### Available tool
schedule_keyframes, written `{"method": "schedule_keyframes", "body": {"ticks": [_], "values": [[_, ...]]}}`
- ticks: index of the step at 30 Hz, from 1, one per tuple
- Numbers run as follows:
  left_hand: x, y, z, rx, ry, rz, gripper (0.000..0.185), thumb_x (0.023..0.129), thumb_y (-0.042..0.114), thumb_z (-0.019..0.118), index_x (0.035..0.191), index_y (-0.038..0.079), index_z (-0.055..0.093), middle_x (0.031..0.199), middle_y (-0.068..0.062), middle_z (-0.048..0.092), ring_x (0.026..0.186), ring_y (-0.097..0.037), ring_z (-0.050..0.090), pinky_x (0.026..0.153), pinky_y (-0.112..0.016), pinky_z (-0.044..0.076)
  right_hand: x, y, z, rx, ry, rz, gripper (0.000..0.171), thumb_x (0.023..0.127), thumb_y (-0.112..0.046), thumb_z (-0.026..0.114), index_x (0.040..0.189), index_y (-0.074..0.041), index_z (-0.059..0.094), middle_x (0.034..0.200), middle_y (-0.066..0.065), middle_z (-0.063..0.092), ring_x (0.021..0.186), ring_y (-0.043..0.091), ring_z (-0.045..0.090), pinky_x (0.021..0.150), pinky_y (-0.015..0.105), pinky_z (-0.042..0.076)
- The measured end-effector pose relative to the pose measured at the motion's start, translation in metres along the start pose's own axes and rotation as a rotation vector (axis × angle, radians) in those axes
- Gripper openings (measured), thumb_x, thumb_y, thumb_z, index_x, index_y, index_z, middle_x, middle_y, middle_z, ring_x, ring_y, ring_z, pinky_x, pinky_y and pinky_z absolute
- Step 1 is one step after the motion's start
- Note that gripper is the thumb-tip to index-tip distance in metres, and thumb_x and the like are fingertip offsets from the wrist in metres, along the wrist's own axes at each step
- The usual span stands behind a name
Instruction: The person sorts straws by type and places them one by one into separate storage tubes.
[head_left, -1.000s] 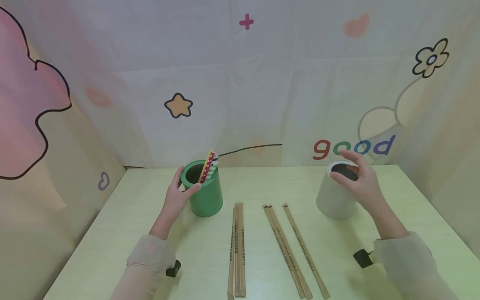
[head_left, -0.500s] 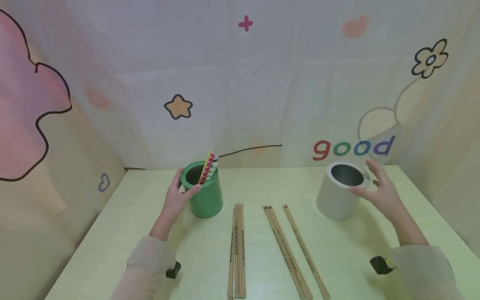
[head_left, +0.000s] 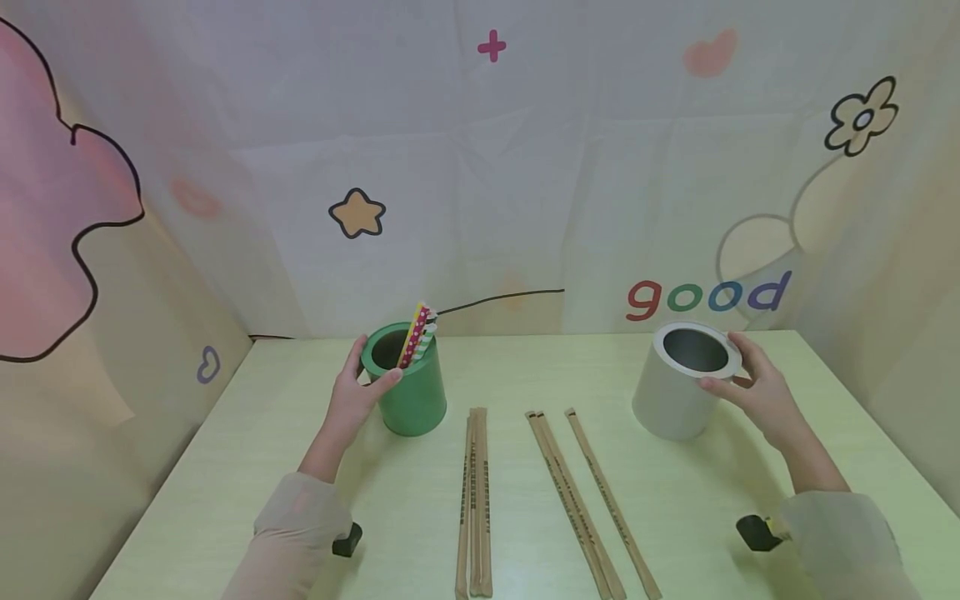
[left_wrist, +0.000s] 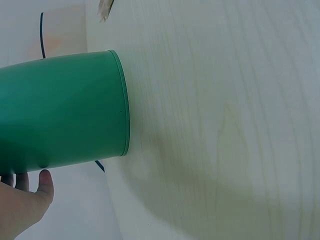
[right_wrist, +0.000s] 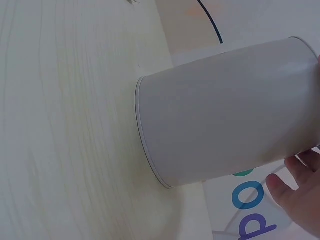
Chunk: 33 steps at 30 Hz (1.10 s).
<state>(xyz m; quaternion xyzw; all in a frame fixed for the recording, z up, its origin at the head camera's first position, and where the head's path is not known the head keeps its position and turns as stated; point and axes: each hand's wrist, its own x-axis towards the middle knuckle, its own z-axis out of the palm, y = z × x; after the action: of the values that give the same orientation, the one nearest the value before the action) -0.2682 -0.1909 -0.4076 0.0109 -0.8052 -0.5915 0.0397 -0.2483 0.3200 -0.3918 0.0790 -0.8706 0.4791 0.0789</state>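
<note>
the stiff, light-looking white cup [head_left: 678, 383] near the surface's far right corner is gripped at its rim by the right hand [head_left: 757, 387], while the green cup [head_left: 408, 383] is clasped by the left hand [head_left: 356, 392].

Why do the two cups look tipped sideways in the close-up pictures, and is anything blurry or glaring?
Both wrist views are rotated, so the green cup and the grey cup seem to lie sideways; the head view shows them upright. Light is soft and even, with faint shadows at their bases; no glare, everything sharp.
</note>
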Motion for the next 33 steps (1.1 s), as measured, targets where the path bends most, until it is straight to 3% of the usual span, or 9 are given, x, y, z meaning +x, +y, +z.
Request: {"method": "schedule_keyframes", "body": {"ticks": [3, 8, 11, 15, 20, 27, 30, 33], "values": [[-0.001, 0.002, 0.0, 0.0, -0.004, -0.006, 0.085, 0.08, 0.037, 0.062, 0.143, 0.02, 0.008, 0.149, -0.002, 0.011, 0.137, -0.024, 0.008, 0.104, -0.045, 0.027, 0.0, 0.001, 0.0, 0.03, -0.009, 0.017, 0.079, 0.085, -0.018, 0.058, 0.142, -0.005, 0.005, 0.146, 0.022, 0.011, 0.133, 0.036, 0.013, 0.076, -0.003, 0.032], [-0.007, 0.013, 0.0, -0.008, -0.014, -0.033, 0.084, 0.081, 0.034, 0.062, 0.143, 0.02, 0.007, 0.149, -0.004, 0.011, 0.137, -0.024, 0.008, 0.105, -0.045, 0.027, -0.002, 0.002, 0.0, 0.052, -0.026, 0.059, 0.079, 0.087, -0.021, 0.056, 0.143, -0.008, 0.002, 0.147, 0.019, 0.006, 0.134, 0.034, 0.009, 0.086, 0.0, 0.032], [-0.011, 0.019, -0.001, -0.016, -0.018, -0.04, 0.082, 0.083, 0.03, 0.061, 0.143, 0.018, 0.007, 0.149, -0.006, 0.01, 0.137, -0.025, 0.007, 0.105, -0.045, 0.026, -0.001, 0.001, 0.0, 0.088, -0.036, 0.075, 0.079, 0.087, -0.021, 0.055, 0.143, -0.009, 0.0, 0.148, 0.017, 0.003, 0.135, 0.033, 0.006, 0.105, 0.02, 0.026], [-0.011, 0.02, -0.001, -0.013, -0.023, -0.036, 0.082, 0.083, 0.029, 0.06, 0.143, 0.016, 0.006, 0.149, -0.006, 0.01, 0.137, -0.025, 0.007, 0.105, -0.046, 0.025, -0.001, -0.001, -0.001, 0.135, -0.047, 0.093, 0.079, 0.088, -0.02, 0.054, 0.142, -0.008, -0.001, 0.148, 0.016, 0.0, 0.135, 0.033, 0.003, 0.105, 0.048, 0.016], [-0.008, 0.012, -0.003, 0.017, -0.037, -0.027, 0.084, 0.082, 0.034, 0.061, 0.143, 0.02, 0.004, 0.149, -0.004, 0.009, 0.137, -0.024, 0.007, 0.106, -0.046, 0.024, 0.0, -0.003, -0.001, 0.152, -0.056, 0.107, 0.08, 0.088, -0.021, 0.054, 0.142, -0.008, -0.002, 0.148, 0.017, 0.0, 0.135, 0.034, 0.002, 0.104, 0.052, 0.014], [-0.009, 0.013, -0.006, 0.086, -0.015, -0.034, 0.093, 0.081, 0.039, 0.061, 0.142, 0.022, -0.007, 0.15, -0.002, 0.003, 0.137, -0.026, 0.009, 0.106, -0.05, 0.02, 0.0, -0.002, 0.0, 0.149, -0.06, 0.103, 0.079, 0.088, -0.02, 0.054, 0.142, -0.008, -0.001, 0.149, 0.016, 0.001, 0.135, 0.032, 0.004, 0.108, 0.036, 0.019], [-0.017, 0.021, -0.004, 0.134, 0.042, -0.011, 0.095, 0.079, 0.041, 0.062, 0.142, 0.022, -0.006, 0.15, -0.002, 0.003, 0.136, -0.026, 0.014, 0.105, -0.05, 0.023, 0.0, -0.002, 0.0, 0.154, -0.054, 0.094, 0.078, 0.088, -0.019, 0.054, 0.142, -0.008, 0.0, 0.149, 0.015, 0.002, 0.136, 0.03, 0.004, 0.106, 0.022, 0.023], [-0.029, 0.028, 0.003, 0.171, 0.131, 0.071, 0.094, 0.076, 0.042, 0.065, 0.143, 0.019, 0.003, 0.149, -0.004, 0.01, 0.133, -0.025, 0.02, 0.104, -0.048, 0.027, -0.001, -0.002, 0.0, 0.162, -0.045, 0.087, 0.078, 0.087, -0.018, 0.055, 0.142, -0.007, 0.001, 0.149, 0.015, 0.003, 0.136, 0.028, 0.005, 0.102, 0.011, 0.026]]}}
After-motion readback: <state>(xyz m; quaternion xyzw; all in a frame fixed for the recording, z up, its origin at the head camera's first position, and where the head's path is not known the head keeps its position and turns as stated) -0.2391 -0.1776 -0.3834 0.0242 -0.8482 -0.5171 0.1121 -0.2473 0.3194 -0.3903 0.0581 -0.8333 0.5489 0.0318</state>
